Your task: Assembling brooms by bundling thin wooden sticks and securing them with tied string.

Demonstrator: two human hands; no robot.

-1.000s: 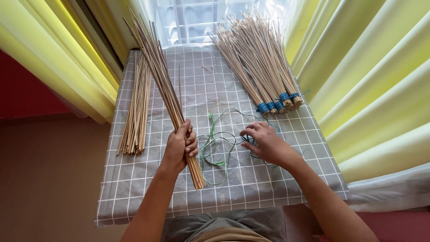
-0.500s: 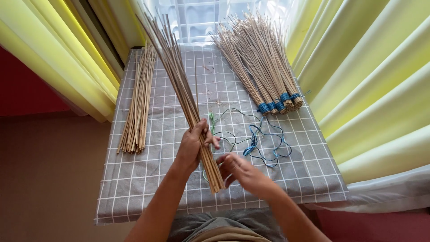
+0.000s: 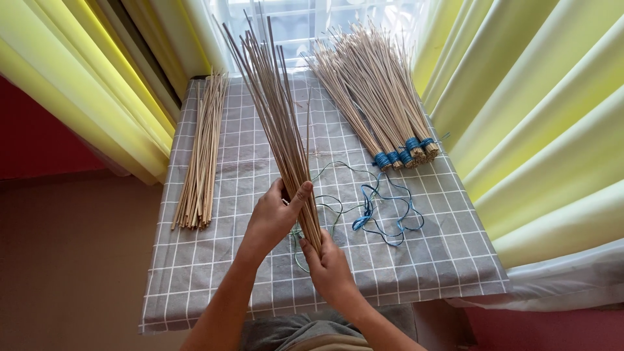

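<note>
My left hand [image 3: 276, 214] grips a bundle of thin tan sticks [image 3: 279, 123] near its lower end, holding it tilted up and away from me. My right hand [image 3: 328, 266] closes around the bundle's bottom end, just below the left hand. Under the hands lie a loose green string [image 3: 325, 205] and a loose blue string [image 3: 383, 211] on the grey checked cloth [image 3: 195, 273].
A pile of loose sticks [image 3: 201, 156] lies at the cloth's left side. Several finished stick bundles bound with blue string [image 3: 383, 104] lie at the back right. Yellow curtains [image 3: 533, 130] hang on both sides, with a window behind.
My right hand left the blue string and moved left to the bundle's bottom end. My left hand carried the bundle rightward and raised it more upright.
</note>
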